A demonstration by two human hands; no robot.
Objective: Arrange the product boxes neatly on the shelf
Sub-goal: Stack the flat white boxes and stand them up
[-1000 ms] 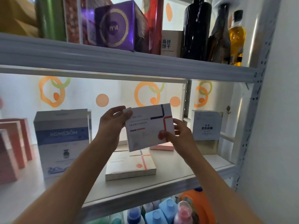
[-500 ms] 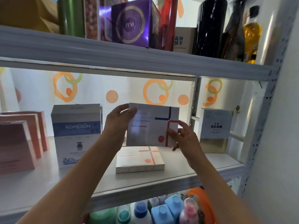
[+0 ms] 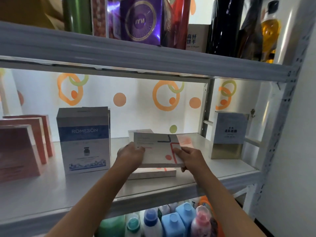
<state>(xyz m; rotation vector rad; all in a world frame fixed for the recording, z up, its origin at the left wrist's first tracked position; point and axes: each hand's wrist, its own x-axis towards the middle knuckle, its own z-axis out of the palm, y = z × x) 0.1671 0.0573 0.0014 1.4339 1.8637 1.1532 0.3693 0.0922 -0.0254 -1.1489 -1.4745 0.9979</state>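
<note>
Both hands are gripping one flat white box [image 3: 156, 151], the left hand [image 3: 130, 155] at its left edge, the right hand [image 3: 189, 158] at its right, just above a matching box [image 3: 152, 174] lying on the white shelf [image 3: 51, 194], beside the upright ROMESÖN box [image 3: 84, 140].

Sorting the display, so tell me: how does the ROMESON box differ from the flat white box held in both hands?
The ROMESON box stands upright on the shelf, untouched; the held white box lies nearly flat, gripped by the left hand and right hand. The ROMESON box carries a blue band; the held box shows thin red and blue lines. Both are mostly white.
</note>
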